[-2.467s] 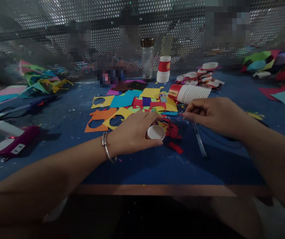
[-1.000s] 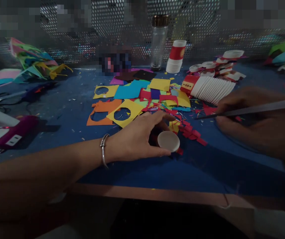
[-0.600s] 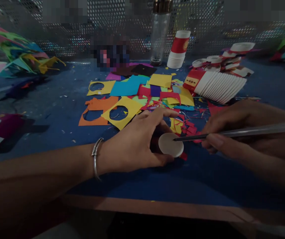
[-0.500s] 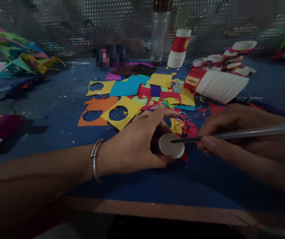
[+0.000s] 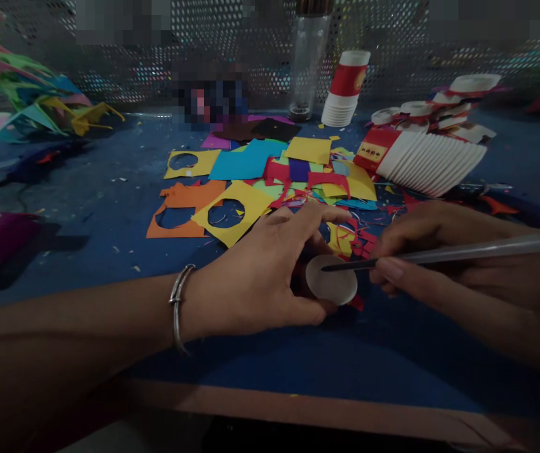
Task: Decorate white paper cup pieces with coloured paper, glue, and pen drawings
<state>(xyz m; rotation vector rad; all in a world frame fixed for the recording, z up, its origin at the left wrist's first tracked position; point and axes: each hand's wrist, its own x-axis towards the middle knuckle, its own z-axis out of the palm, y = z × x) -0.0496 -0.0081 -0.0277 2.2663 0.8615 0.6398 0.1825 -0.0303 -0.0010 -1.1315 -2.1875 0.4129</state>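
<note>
My left hand [image 5: 260, 277], with a silver bangle at the wrist, curls its thumb and fingers around a small paper cup [image 5: 338, 286]. The cup's round white end faces up, and its side is mostly hidden in my grip. Pinched in my right hand [image 5: 430, 261] is a clear-barrelled pen [image 5: 468, 250] with a dark tip. That tip lies over the white end, near its upper left; whether it presses on the surface I cannot tell. Red paper scraps [image 5: 367, 242] lie just beyond the cup.
Coloured paper sheets [image 5: 241, 162], some with round holes, cover the middle of the blue table [image 5: 180, 365]. Stacked paper cups [image 5: 430, 160] lie at right; another stack [image 5: 345, 88] stands beside a clear bottle [image 5: 308, 69]. A purple power strip [image 5: 5, 245] sits at left.
The view has shifted slightly, so the cups and bottle appear further right. Both hands keep their grips, and the pen tip stays over the white end, now closer to its upper left.
</note>
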